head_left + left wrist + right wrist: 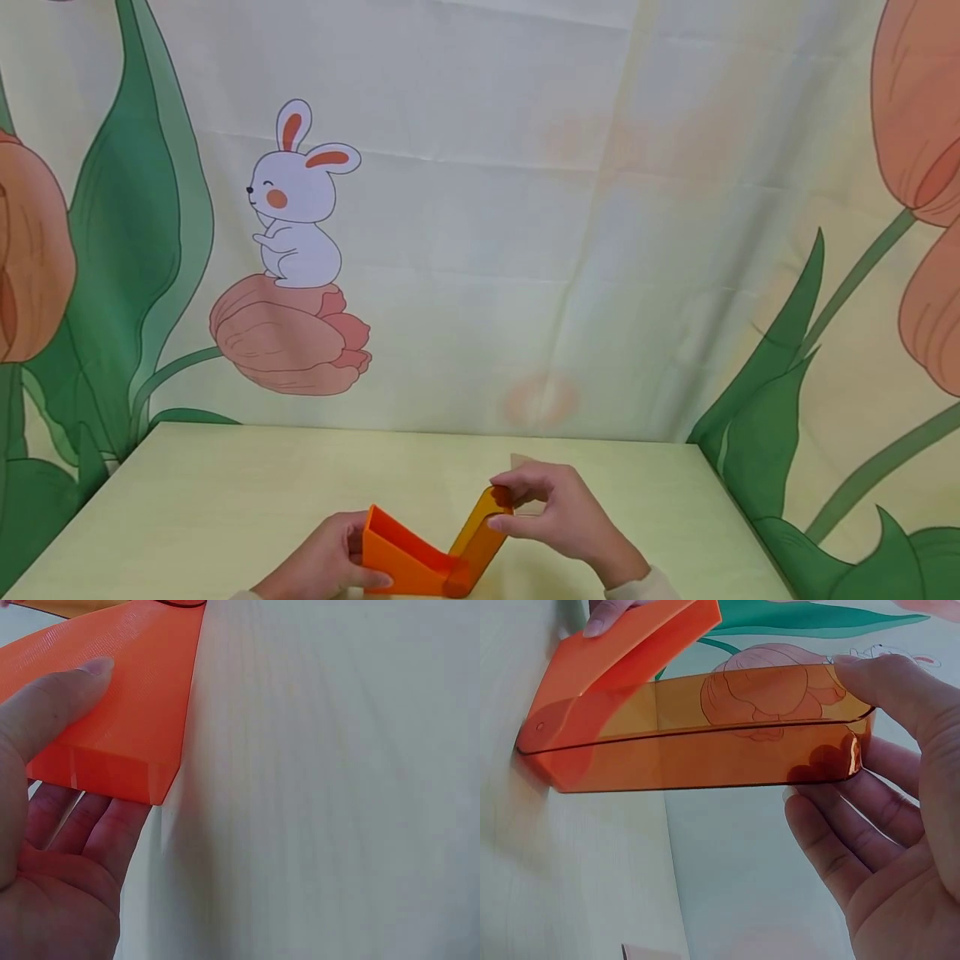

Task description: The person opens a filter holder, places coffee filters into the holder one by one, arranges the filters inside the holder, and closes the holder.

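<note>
Head view: the fingers of the right hand [557, 507] are pinching the far end of a translucent amber plastic trough [480, 533]; its other end meets a solid orange plastic wedge-shaped case [408, 571], gripped by the left hand [333, 552], low at the pale wood-grain surface [225, 492]. I'd steady the orange side and swing the amber gently, in line, so nothing twists.

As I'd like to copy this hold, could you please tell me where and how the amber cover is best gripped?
The amber cover is probably best taken at its raised, rounded end, from the person's right: it slants up and right from the orange case, so that end stands clear. Its narrow form suits a thumb-and-fingers pinch, as the right hand shows.
</note>
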`<control>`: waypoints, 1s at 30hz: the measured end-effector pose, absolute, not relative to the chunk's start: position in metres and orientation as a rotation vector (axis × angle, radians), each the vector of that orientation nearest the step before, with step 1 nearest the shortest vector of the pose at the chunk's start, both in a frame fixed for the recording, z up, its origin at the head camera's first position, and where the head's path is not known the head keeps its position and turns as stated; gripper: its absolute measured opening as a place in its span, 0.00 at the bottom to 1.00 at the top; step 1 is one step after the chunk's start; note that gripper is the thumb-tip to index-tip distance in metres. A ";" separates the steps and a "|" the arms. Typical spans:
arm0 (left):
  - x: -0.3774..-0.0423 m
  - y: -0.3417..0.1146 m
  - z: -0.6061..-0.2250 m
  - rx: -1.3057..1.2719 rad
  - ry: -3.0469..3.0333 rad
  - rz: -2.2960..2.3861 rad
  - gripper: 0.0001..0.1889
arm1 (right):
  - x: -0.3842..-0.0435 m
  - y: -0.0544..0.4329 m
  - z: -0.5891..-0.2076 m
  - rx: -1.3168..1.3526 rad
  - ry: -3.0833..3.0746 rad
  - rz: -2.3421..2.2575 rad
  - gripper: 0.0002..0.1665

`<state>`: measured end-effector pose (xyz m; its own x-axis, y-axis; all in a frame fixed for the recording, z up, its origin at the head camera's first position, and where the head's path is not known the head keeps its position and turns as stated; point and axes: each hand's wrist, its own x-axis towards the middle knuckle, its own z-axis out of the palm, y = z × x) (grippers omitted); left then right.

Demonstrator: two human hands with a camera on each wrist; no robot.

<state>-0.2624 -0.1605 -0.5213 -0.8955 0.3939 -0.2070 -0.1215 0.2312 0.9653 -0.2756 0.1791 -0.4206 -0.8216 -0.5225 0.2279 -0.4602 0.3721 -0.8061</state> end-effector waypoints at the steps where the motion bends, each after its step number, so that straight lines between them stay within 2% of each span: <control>1: -0.262 -0.160 -0.522 0.251 2.100 1.708 0.33 | -0.276 0.181 -0.422 -0.906 2.547 -1.462 0.21; 30: -0.263 -0.163 -0.524 0.288 2.079 1.732 0.29 | -0.275 0.217 -0.434 -0.780 2.509 -1.513 0.22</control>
<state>-0.2634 -0.1631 -0.5237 -0.8914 0.4145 -0.1831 -0.1054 0.2034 0.9734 -0.2746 0.2171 -0.4345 -0.8621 -0.4791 0.1652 -0.3696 0.3713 -0.8518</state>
